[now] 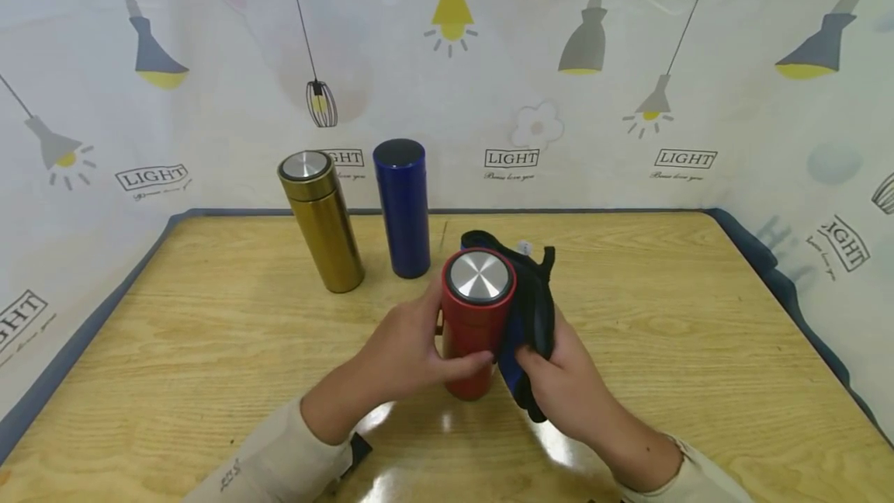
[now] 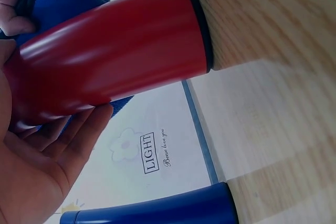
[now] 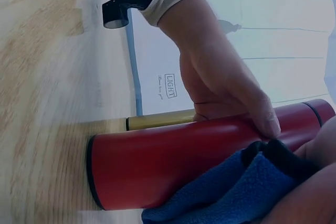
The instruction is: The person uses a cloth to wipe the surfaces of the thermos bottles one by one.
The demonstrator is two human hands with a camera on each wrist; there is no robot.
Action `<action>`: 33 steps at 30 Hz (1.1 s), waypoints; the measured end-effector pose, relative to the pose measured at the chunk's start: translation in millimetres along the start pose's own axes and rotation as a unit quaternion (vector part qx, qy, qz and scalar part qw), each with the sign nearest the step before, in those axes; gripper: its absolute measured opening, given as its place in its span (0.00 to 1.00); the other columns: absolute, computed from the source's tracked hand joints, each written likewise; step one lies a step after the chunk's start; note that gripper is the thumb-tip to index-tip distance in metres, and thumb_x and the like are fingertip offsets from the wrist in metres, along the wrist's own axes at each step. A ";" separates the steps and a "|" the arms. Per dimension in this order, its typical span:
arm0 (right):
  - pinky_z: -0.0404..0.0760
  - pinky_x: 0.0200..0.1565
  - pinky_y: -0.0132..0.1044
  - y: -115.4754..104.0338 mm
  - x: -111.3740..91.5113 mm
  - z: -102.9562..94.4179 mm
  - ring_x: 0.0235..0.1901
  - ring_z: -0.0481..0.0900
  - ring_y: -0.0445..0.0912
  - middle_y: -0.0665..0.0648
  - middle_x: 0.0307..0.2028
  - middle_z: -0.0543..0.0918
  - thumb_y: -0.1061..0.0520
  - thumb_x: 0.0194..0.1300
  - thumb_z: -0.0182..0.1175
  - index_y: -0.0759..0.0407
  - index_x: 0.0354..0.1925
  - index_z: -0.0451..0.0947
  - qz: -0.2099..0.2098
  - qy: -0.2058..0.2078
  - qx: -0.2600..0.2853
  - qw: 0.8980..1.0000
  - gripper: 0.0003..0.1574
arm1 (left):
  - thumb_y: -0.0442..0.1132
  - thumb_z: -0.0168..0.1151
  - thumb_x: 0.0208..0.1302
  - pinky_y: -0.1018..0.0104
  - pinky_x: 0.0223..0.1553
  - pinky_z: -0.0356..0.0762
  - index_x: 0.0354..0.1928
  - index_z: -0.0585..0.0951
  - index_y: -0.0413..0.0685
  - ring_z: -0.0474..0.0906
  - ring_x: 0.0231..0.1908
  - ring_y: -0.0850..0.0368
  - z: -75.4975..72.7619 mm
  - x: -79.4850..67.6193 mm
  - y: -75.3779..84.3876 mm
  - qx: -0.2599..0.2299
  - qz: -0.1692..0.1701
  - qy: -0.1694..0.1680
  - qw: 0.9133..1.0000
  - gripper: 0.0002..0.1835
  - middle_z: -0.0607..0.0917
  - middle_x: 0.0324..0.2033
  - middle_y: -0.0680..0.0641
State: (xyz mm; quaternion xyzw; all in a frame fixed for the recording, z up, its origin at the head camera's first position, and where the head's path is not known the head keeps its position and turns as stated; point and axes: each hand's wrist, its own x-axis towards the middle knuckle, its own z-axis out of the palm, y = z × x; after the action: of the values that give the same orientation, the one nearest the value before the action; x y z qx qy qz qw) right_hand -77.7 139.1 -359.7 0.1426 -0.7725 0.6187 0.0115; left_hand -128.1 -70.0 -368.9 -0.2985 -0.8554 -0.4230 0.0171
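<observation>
A red vacuum flask (image 1: 475, 324) with a shiny steel lid stands upright near the middle of the table; its black-rimmed base is at or close to the wood. My left hand (image 1: 401, 352) grips its side, the thumb across the front and the fingers behind. From the right, my right hand (image 1: 573, 386) holds a folded blue fleecy cloth (image 3: 226, 187) with black edging and a small loop against the flask. In the head view the cloth's dark outer side shows most. Part of the flask is hidden behind the cloth in the right wrist view.
Farther back on the left stand a gold flask (image 1: 324, 235) with a steel lid and a blue flask (image 1: 403, 216) with a dark lid. The wood-grain table (image 1: 663, 317) ends at a printed backdrop (image 1: 447, 99). A small black wrist mount (image 3: 123, 9) sits by the left sleeve.
</observation>
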 end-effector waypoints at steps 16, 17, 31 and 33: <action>0.79 0.53 0.26 -17.4 -11.6 -4.3 0.51 0.81 0.37 0.66 0.55 0.82 0.74 0.62 0.53 0.65 0.62 0.71 0.021 0.110 0.008 0.994 0.29 | 0.49 0.80 0.48 0.65 0.46 0.84 0.72 0.58 0.75 0.79 0.52 0.67 -1.5 1.7 3.6 -0.050 -0.032 -0.016 0.998 0.52 0.78 0.58 0.63; 0.79 0.53 0.26 -16.9 -11.6 -3.7 0.52 0.81 0.37 0.67 0.55 0.81 0.74 0.62 0.53 0.65 0.62 0.71 0.014 0.108 0.015 0.994 0.29 | 0.49 0.80 0.48 0.66 0.46 0.84 0.72 0.58 0.75 0.80 0.51 0.66 -1.3 1.7 3.4 -0.049 -0.031 -0.015 0.998 0.52 0.79 0.58 0.63; 0.79 0.53 0.31 -11.1 -4.6 -0.5 0.50 0.79 0.42 0.65 0.56 0.79 0.75 0.63 0.47 0.63 0.66 0.63 0.009 0.010 0.006 1.000 0.34 | 0.47 0.80 0.46 0.64 0.50 0.84 0.71 0.58 0.56 0.84 0.51 0.56 -0.5 -0.5 -0.1 -0.035 -0.007 0.004 0.999 0.53 0.81 0.58 0.50; 0.78 0.55 0.30 -10.2 -5.4 -0.5 0.53 0.78 0.41 0.65 0.59 0.78 0.75 0.63 0.47 0.62 0.68 0.62 0.009 0.008 0.010 1.000 0.35 | 0.48 0.79 0.46 0.63 0.49 0.84 0.72 0.57 0.56 0.84 0.50 0.59 -0.5 -0.2 -0.2 -0.027 0.002 0.004 1.000 0.53 0.82 0.57 0.51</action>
State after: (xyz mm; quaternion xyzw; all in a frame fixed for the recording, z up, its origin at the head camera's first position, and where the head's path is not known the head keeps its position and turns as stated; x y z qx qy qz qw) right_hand -70.2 138.7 -350.9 0.1305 -0.7677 0.6273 0.0107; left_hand -128.1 -70.6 -368.8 -0.2987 -0.8429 -0.4474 0.0132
